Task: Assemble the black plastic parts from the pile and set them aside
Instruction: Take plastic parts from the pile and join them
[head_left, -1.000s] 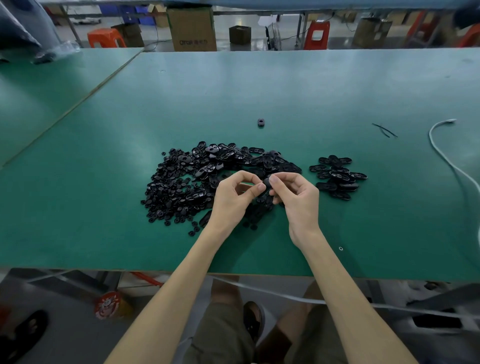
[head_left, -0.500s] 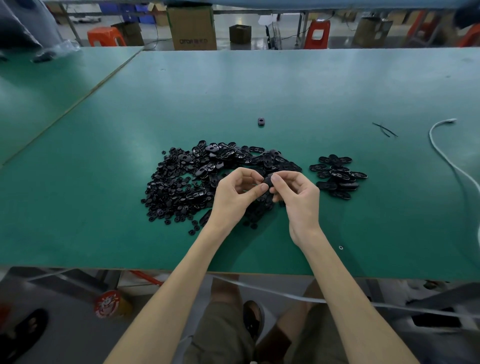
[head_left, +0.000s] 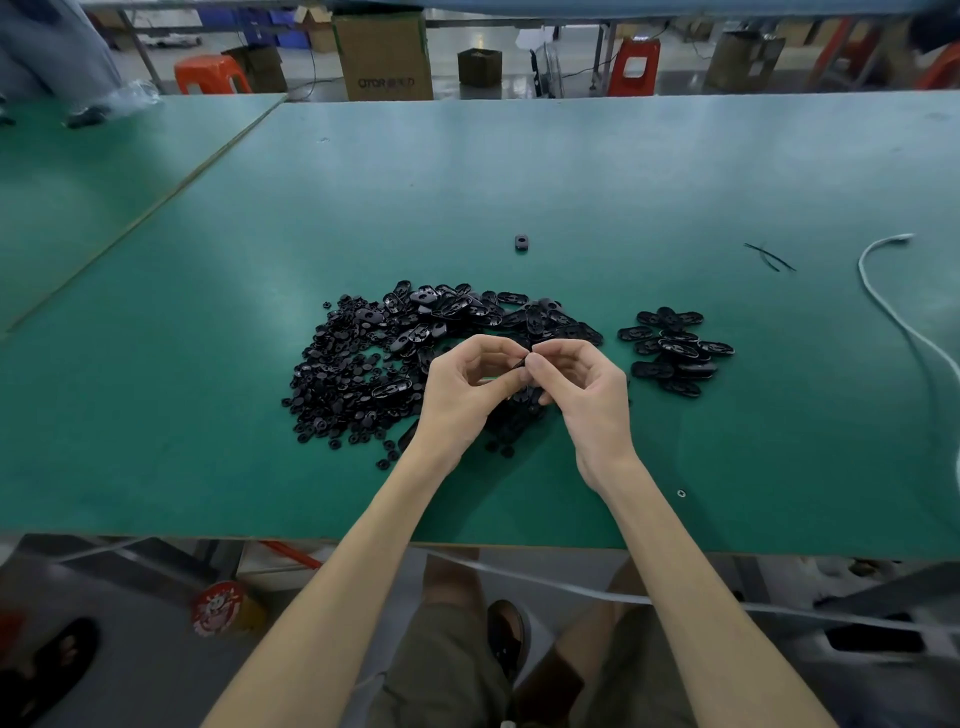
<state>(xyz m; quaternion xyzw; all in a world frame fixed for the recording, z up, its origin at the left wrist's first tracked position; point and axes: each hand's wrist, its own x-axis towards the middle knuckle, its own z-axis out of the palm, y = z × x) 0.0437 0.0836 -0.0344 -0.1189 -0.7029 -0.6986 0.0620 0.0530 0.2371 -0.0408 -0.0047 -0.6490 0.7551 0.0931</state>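
Since the earlier frame the left hand and the right hand have drawn their fingertips tighter together. The small black plastic part between them now shows only as a thin dark edge. Both hands pinch it with curled fingers, above the near right edge of the pile.

At 10 o'clock a second green-topped table meets the main one along a straight seam, and a crumpled clear plastic bag lies at its far edge. Beyond, on the grey floor, stand an orange plastic stool, a brown cardboard box and a red plastic stool.

On the main green matte table the loose pile of black plastic parts spreads at 9 o'clock from the hands. One small black ring-shaped piece lies alone at 12 o'clock. At 3 o'clock, apart from the pile, lies the smaller group of black oval pieces. Farther right, a white cable curves over the surface.
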